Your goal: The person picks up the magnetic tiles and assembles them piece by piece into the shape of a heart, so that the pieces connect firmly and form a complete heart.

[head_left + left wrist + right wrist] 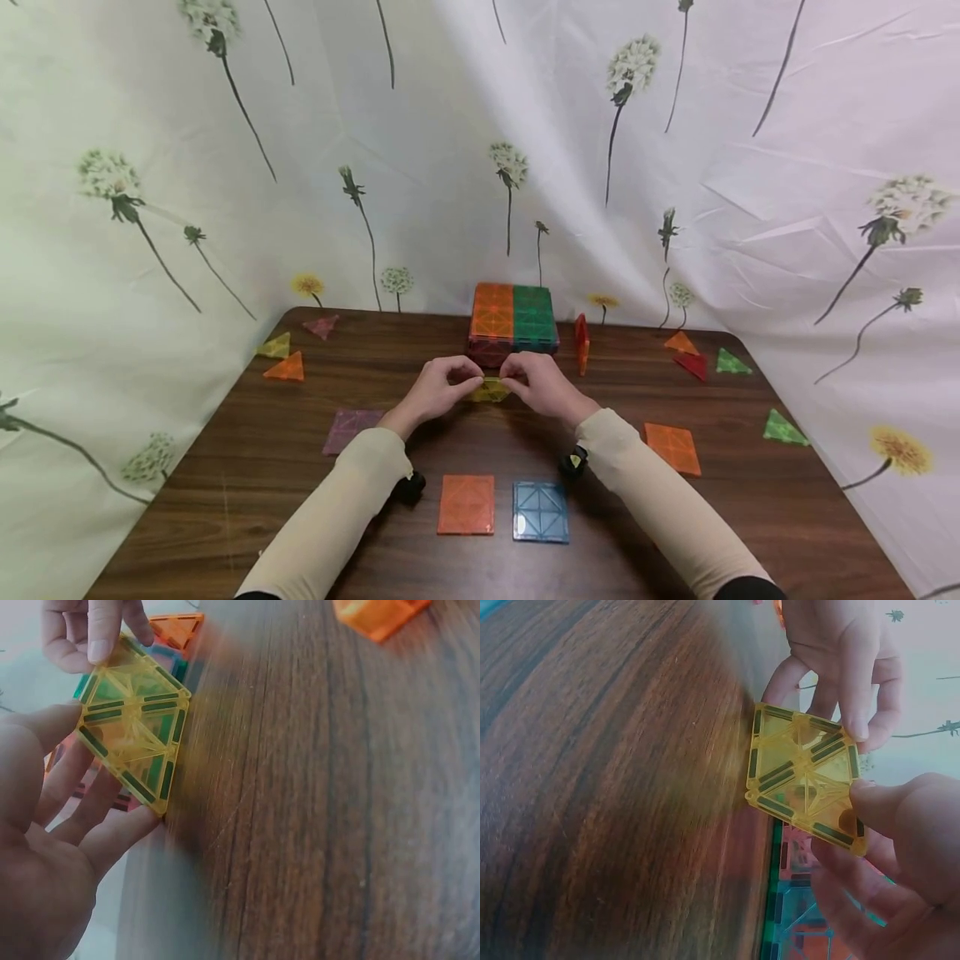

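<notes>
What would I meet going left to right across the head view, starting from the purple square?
Purple square, left hand, yellow triangles, right hand, rightmost orange square, farther green triangle, nearer green triangle.

Wrinkled white fabric [442, 167], printed with white dandelion clocks [632, 65] and yellow dandelions [902, 451], hangs behind a dark wood-grain table [255, 450] with rounded far corners; light brightens the fabric.
</notes>
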{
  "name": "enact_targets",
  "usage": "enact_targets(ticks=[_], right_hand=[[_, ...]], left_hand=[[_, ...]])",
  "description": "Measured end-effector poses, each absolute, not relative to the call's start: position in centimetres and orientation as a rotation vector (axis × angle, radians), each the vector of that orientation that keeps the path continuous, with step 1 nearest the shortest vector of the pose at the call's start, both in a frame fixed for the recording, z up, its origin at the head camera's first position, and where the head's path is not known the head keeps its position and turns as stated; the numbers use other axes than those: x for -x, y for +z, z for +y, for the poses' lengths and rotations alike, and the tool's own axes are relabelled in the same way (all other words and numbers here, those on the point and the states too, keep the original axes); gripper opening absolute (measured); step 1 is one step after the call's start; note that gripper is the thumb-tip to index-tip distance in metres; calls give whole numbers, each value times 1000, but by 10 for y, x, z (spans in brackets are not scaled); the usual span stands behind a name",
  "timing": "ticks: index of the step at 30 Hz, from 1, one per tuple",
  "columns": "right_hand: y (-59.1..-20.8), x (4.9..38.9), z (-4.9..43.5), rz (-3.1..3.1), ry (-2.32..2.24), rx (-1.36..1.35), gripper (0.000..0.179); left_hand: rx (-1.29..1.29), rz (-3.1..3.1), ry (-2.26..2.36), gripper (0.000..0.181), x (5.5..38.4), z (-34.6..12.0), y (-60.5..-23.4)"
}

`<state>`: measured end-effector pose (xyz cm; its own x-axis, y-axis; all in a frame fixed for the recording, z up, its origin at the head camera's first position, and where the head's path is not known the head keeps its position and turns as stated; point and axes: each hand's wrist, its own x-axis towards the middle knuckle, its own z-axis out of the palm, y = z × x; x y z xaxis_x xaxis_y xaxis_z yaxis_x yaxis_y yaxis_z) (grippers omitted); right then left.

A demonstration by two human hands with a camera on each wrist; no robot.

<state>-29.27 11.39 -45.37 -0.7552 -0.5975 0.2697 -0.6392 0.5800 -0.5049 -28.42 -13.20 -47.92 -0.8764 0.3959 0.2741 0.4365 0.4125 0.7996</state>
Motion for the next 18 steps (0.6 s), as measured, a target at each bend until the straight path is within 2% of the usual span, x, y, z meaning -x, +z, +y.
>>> enact_targets(ticks=[9, 18], right_hand=[[-449, 287, 132, -2687, 958, -1064, 14], [-443, 279, 225, -2647, 914, -857, 13]], left_hand=[[732, -2621, -1492, 8, 284, -133, -483], [726, -2621, -1520, 7, 284, -132, -485]])
